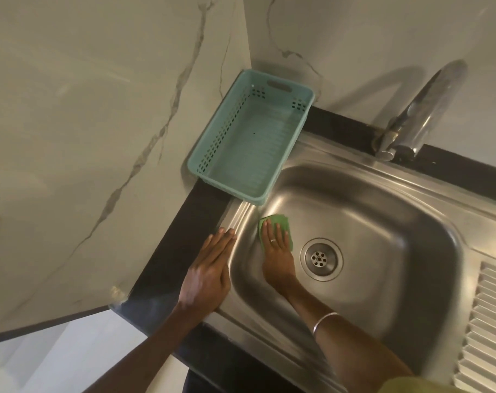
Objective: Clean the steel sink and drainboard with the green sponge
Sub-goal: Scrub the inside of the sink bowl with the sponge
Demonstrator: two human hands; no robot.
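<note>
The steel sink [377, 222] fills the middle right, with its round drain [321, 258] at the bottom of the bowl. A thin green sponge [280, 221] lies flat against the bowl's left inner wall. My right hand [276, 251] presses on it with straight fingers, reaching down into the bowl. My left hand [210, 268] rests flat on the sink's left rim, fingers straight and together. The ribbed drainboard [487, 321] shows at the right edge.
A teal plastic basket [201, 154] stands empty on the far left corner, partly over the sink rim. A chrome tap [416, 114] rises behind the bowl. Marble-look walls close the left and back. A black counter [167, 268] borders the sink.
</note>
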